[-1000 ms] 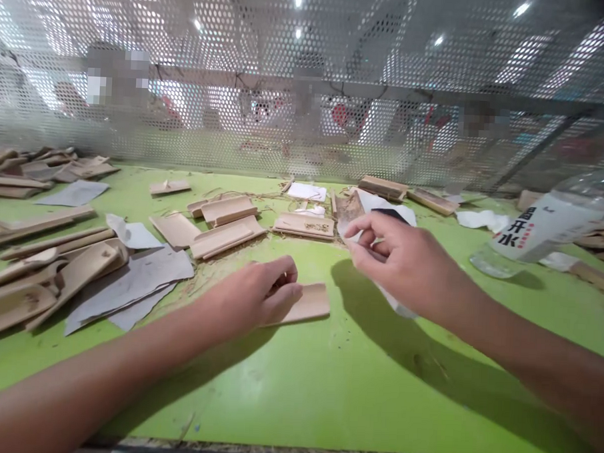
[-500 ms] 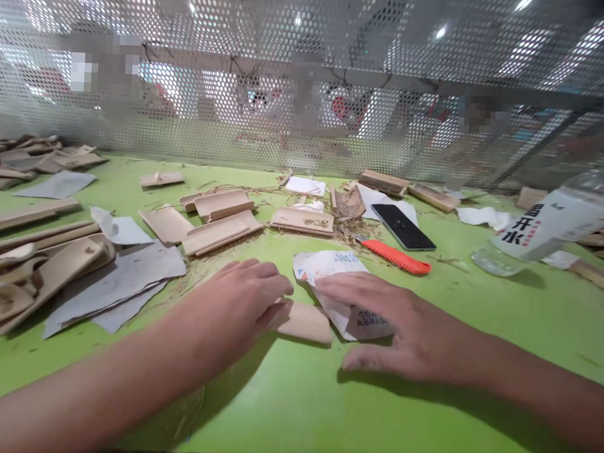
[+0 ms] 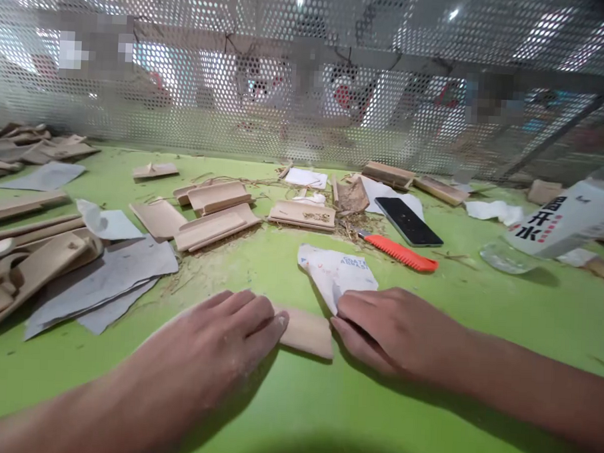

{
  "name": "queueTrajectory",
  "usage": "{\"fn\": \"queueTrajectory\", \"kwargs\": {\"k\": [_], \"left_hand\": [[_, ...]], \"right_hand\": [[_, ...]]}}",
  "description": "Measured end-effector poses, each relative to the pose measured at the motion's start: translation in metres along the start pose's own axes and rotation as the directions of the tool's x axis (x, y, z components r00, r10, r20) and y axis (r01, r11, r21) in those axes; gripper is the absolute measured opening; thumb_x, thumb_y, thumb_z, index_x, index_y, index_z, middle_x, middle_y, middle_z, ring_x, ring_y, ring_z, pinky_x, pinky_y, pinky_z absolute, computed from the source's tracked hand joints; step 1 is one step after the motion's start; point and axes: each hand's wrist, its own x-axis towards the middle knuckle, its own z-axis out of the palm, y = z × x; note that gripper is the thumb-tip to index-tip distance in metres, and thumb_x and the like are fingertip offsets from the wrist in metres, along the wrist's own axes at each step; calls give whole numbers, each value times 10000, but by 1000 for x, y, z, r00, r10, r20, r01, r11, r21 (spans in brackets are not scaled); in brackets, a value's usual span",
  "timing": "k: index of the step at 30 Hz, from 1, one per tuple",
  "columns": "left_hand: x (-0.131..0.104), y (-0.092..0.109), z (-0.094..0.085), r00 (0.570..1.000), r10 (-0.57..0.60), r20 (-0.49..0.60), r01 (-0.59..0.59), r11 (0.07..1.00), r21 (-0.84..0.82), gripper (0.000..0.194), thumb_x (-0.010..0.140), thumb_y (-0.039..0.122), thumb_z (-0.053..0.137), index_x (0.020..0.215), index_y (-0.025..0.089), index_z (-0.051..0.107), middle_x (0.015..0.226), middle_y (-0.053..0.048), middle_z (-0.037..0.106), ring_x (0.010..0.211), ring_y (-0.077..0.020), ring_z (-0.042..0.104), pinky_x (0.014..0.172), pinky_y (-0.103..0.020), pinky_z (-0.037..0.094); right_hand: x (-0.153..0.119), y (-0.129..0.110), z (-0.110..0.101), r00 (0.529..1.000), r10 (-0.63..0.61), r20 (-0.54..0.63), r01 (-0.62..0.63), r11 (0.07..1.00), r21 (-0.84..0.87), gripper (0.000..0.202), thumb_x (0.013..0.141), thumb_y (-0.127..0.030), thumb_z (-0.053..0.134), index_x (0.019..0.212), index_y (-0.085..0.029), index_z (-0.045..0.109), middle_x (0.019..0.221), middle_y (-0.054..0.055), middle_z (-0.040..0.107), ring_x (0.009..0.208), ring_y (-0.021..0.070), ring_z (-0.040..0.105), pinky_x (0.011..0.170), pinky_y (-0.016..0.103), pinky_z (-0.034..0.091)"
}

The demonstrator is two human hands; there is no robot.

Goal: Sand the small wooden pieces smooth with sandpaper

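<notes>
Both hands have drawn nearer. Left hand (image 3: 227, 340) lies flat, fingers spread, pinning the wood piece (image 3: 305, 332) to the table (image 3: 478, 328) — right hand (image 3: 390, 330) pinches the sandpaper (image 3: 337, 271) beside it, touching.

Counted on the tabletop (image 3: 424, 405): two hands, left hand (image 3: 221, 343) and right hand (image 3: 392, 330); one orange cutter (image 3: 399, 252); one black phone (image 3: 407, 222); one plastic bottle (image 3: 557, 224); one printed paper sheet (image 3: 337, 271); grey sheets (image 3: 104, 278) and wooden pieces (image 3: 212, 212) numerous, overlapping, not countable exactly.
</notes>
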Motion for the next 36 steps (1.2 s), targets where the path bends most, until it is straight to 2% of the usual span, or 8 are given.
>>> {"fn": "queueTrajectory", "kwargs": {"k": [3,6,12,18,24,28,32,36], "left_hand": [[4,-5,-12,997,65,42,-63,998,-28,366,964,105,452,1241,238,651,1109,-86,727,937,-256,670,861,-386,526],[7,-9,-18,990,131,47,-126,987,-96,385,989,96,413,1230,254,669,1107,-83,734,957,-251,676,893,-376,527],[9,-17,-12,990,143,3,-140,970,-199,388,1027,136,377,1245,265,671,1083,-88,745,991,-249,681,897,-368,548],[0,-22,5,982,166,-86,-177,972,-152,371,1026,135,385,1287,235,628,1131,-109,735,1041,-255,685,910,-380,571],[1,-20,-4,956,237,-171,-242,970,-8,355,1047,97,327,1271,169,593,1067,-107,742,947,-227,702,803,-337,598],[4,-19,-10,951,264,-161,-268,963,-3,340,1050,97,337,1221,183,619,1019,-91,747,933,-216,702,814,-327,599],[5,-20,-8,941,285,-182,-290,957,-1,346,1056,84,320,1131,162,648,969,-97,750,913,-219,706,805,-333,607],[4,-19,-4,927,300,-224,-297,954,47,361,1059,66,287,1074,105,645,963,-116,756,864,-238,719,745,-358,617]], "right_hand": [[8,-6,-4,997,16,70,-22,996,85,371,1090,-297,378,762,-215,530,640,-13,554,530,145,383,559,333,255],[16,-10,-3,981,12,191,-27,997,74,376,1085,-288,381,757,-209,546,643,-9,562,539,144,397,565,339,237],[42,-11,0,947,20,320,-25,1000,11,334,1056,-273,419,802,-187,617,645,22,609,526,146,379,552,338,210],[73,-13,-3,943,-15,332,19,1000,-9,335,1066,-284,433,853,-167,664,679,41,649,547,148,392,551,326,205],[55,-16,-21,876,50,480,-50,999,-12,331,1021,-258,446,778,-173,654,632,18,600,523,135,323,546,313,194],[52,-19,-25,863,95,497,-102,995,-14,339,1024,-228,435,761,-177,643,646,22,599,564,144,405,560,307,203],[79,-23,-19,872,93,481,-65,995,-73,365,1047,-256,413,816,-157,678,709,56,648,568,151,393,557,308,220],[105,-23,-19,861,-40,506,64,997,-31,445,1074,-241,339,869,-120,714,793,97,696,592,157,393,561,307,256]]}}
